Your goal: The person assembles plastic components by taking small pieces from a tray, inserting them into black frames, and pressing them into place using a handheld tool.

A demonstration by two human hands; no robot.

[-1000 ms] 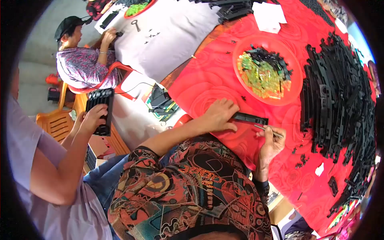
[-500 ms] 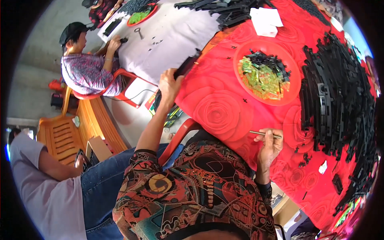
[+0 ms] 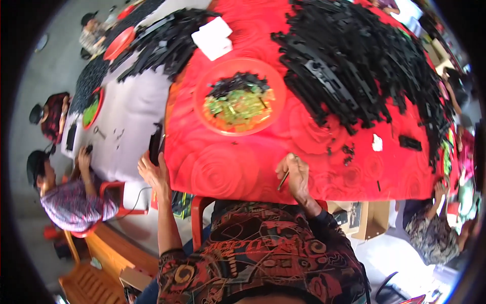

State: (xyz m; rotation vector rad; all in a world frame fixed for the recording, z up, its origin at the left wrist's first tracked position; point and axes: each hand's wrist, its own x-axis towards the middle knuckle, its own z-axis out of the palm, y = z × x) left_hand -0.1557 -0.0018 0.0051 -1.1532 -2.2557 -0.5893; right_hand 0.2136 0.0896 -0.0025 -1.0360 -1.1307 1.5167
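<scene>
My left hand [image 3: 155,173] is closed round a long black plastic part [image 3: 155,144], at the left edge of the red tablecloth [image 3: 217,175]. In my right hand [image 3: 296,175] is a thin metal rod-like tool [image 3: 284,181], held above the near edge of the table and pointing down and to the left. Beyond both hands stands an orange-red bowl [image 3: 278,83] with green, orange and black small pieces in it. The right hand is apart from the black part in the left.
A big heap of black plastic strips [image 3: 344,66] covers the far right. White paper-like packs [image 3: 213,38] lie behind the bowl. A black block [image 3: 410,143], a white scrap [image 3: 377,143] and small black bits [image 3: 348,152] lie right. A co-worker [image 3: 73,202] sits left.
The whole view has swung round, so the table edge now runs nearly level. The tool in my right hand has tipped from about level to pointing downward. Both hands keep their hold.
</scene>
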